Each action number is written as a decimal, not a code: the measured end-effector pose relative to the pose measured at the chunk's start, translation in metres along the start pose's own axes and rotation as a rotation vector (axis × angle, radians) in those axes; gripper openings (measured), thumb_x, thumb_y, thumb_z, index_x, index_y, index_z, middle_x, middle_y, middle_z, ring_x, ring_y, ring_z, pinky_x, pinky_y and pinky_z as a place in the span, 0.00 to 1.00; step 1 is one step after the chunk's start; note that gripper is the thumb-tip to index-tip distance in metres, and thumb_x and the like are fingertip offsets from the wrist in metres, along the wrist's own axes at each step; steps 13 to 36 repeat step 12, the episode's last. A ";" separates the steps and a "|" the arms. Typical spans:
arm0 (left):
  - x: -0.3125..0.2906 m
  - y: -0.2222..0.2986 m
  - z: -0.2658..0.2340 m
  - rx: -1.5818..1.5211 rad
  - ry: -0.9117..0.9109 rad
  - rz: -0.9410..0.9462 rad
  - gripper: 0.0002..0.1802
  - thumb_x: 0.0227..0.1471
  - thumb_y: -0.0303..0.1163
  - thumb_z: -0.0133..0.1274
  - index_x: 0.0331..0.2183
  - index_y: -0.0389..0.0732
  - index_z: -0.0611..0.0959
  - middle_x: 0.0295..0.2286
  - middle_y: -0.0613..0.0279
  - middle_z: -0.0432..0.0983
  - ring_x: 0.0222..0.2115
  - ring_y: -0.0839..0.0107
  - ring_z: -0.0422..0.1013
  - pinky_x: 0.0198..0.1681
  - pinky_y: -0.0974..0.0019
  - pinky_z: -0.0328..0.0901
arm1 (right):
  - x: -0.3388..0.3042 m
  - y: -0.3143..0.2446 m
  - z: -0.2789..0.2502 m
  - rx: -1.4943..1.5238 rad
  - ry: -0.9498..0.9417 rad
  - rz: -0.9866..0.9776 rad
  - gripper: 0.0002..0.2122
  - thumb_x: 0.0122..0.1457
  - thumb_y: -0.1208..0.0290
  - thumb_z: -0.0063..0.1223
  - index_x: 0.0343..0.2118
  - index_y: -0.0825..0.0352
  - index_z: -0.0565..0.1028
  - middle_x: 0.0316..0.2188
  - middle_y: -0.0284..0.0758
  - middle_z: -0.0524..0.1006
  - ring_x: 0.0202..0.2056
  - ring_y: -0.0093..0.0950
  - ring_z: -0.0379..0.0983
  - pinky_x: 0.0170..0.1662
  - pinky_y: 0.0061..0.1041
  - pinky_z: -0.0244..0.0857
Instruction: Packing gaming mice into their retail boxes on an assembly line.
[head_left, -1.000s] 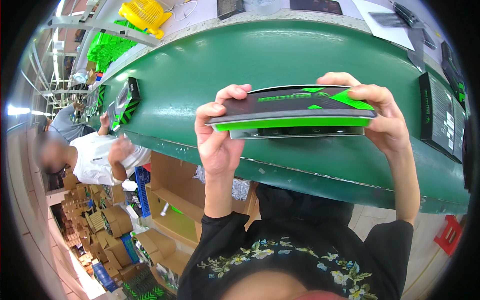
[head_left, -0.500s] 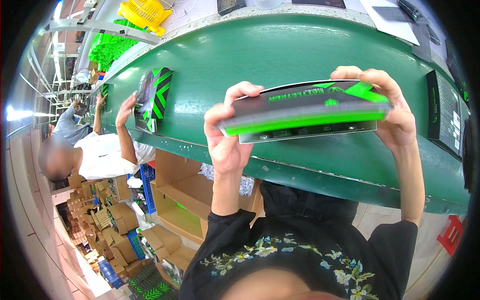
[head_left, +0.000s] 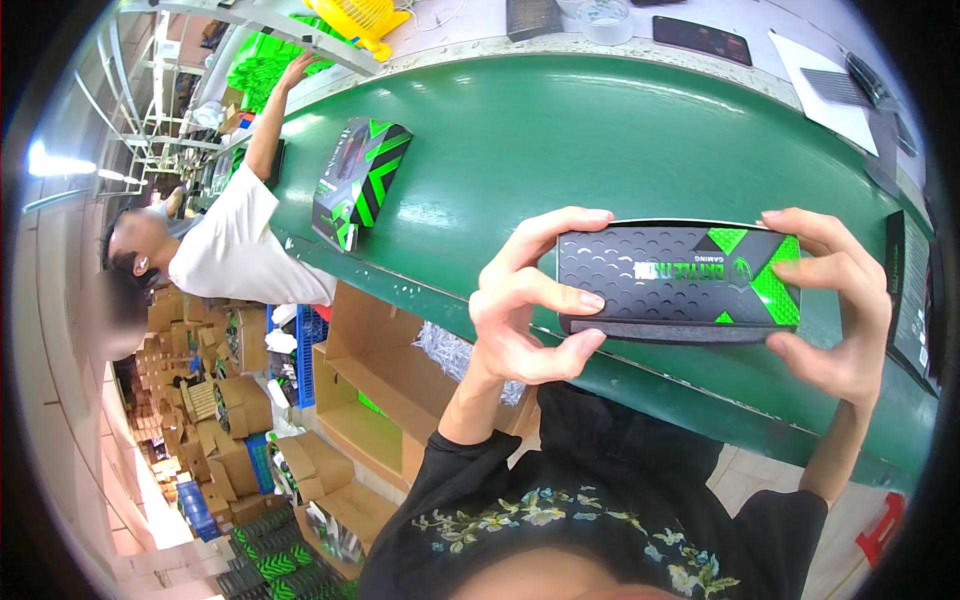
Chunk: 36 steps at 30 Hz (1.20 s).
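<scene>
A black and green printed box point(head_left: 680, 282) is held up over the green work surface, its long narrow side turned toward me. My left hand point(head_left: 535, 300) grips its left end, fingers on top and front and the thumb near the lower corner. At the right end my right hand point(head_left: 835, 300) clasps it, fingers over the top edge and printed side, thumb below. The box's other faces are hidden. Further left on the same surface lies another black and green box point(head_left: 362, 182), and a dark box point(head_left: 908, 300) rests beyond my right hand.
Behind the green work surface point(head_left: 480, 130) a ledge holds a phone point(head_left: 702, 40), a tape roll point(head_left: 604, 20) and a yellow fan point(head_left: 360, 22). A person in a white shirt point(head_left: 235, 245) reaches toward green items point(head_left: 268, 65). Open cartons point(head_left: 375, 370) stand below left.
The box has tilted so its printed side faces me, and its lower face no longer shows. The person at left has stretched an arm toward the back. My view has shifted slightly.
</scene>
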<state>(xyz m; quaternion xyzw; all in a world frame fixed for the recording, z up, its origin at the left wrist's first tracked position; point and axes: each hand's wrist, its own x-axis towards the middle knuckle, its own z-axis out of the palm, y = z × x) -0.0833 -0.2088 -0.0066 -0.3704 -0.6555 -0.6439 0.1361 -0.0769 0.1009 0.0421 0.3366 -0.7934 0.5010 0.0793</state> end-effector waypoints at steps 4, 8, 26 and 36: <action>0.000 -0.002 0.002 0.286 0.071 0.119 0.20 0.30 0.24 0.66 0.32 0.39 0.81 0.43 0.34 0.74 0.43 0.48 0.75 0.45 0.57 0.70 | 0.004 -0.002 0.014 -0.288 0.111 -0.178 0.20 0.36 0.77 0.60 0.38 0.73 0.76 0.42 0.52 0.76 0.41 0.42 0.77 0.43 0.32 0.72; 0.008 -0.004 0.020 0.406 0.195 0.182 0.19 0.40 0.29 0.60 0.37 0.33 0.76 0.40 0.35 0.76 0.37 0.54 0.77 0.39 0.61 0.72 | 0.002 0.005 0.031 -0.349 0.347 -0.192 0.20 0.39 0.78 0.54 0.40 0.75 0.76 0.40 0.51 0.77 0.37 0.41 0.79 0.41 0.30 0.73; 0.010 0.001 0.041 0.500 0.289 0.125 0.20 0.45 0.31 0.57 0.40 0.31 0.73 0.42 0.31 0.74 0.41 0.53 0.75 0.46 0.59 0.69 | 0.000 0.002 0.045 -0.173 0.419 -0.030 0.21 0.40 0.79 0.49 0.42 0.72 0.77 0.45 0.52 0.75 0.45 0.42 0.76 0.48 0.27 0.69; 0.010 0.001 0.041 0.500 0.289 0.125 0.20 0.45 0.31 0.57 0.40 0.31 0.73 0.42 0.31 0.74 0.41 0.53 0.75 0.46 0.59 0.69 | 0.000 0.002 0.045 -0.173 0.419 -0.030 0.21 0.40 0.79 0.49 0.42 0.72 0.77 0.45 0.52 0.75 0.45 0.42 0.76 0.48 0.27 0.69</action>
